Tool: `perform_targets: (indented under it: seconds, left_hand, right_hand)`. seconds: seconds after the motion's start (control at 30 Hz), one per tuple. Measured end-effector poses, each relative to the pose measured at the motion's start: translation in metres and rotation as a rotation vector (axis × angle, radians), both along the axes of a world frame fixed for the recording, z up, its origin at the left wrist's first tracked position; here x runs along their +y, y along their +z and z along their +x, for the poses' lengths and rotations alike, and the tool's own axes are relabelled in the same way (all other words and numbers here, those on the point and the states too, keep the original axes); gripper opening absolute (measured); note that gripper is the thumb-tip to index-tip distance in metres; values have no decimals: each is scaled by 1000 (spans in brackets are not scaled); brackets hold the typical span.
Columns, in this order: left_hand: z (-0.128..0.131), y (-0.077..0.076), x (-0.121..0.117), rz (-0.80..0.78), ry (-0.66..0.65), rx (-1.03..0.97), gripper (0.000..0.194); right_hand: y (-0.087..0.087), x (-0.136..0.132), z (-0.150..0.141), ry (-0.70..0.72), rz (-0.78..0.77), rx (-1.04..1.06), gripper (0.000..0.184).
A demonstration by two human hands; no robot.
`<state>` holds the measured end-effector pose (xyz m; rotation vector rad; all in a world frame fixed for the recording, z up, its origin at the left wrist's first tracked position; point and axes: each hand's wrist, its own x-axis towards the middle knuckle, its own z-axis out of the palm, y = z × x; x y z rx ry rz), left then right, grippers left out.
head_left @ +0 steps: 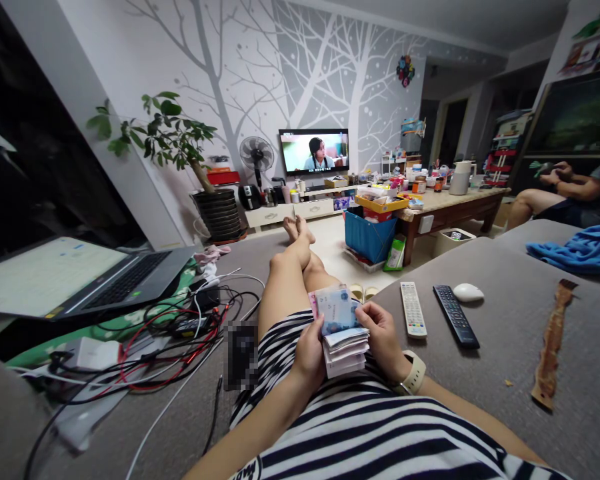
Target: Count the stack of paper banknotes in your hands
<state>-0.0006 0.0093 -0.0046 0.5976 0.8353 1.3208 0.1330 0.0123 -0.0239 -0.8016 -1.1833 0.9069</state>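
A folded stack of banknotes (346, 352) is held over my lap, on the striped clothing (380, 440). My left hand (310, 350) is closed around the left side of the stack, thumb on top. With bent fingers, my right hand (380, 332) pinches the right edge of a bluish banknote (336, 310) standing up from the stack. Part of a pink note shows behind it. A pale watch is on my right wrist. The lower fingers of both hands are partly hidden.
A white remote (413, 309), black remote (456, 316), white mouse (469, 293) and brown back scratcher (553, 347) lie to my right. Left are a laptop (130, 280) and tangled cables (180, 333). Another person (575, 187) sits far right, holding a dark object.
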Motion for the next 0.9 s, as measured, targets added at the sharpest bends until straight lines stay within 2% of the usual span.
perform_targets:
  seconds: [0.9]
  left_hand:
    - [-1,-1,-1,50,-18,54,19]
  right_hand:
    - [-1,2,1,24,-3,17,28]
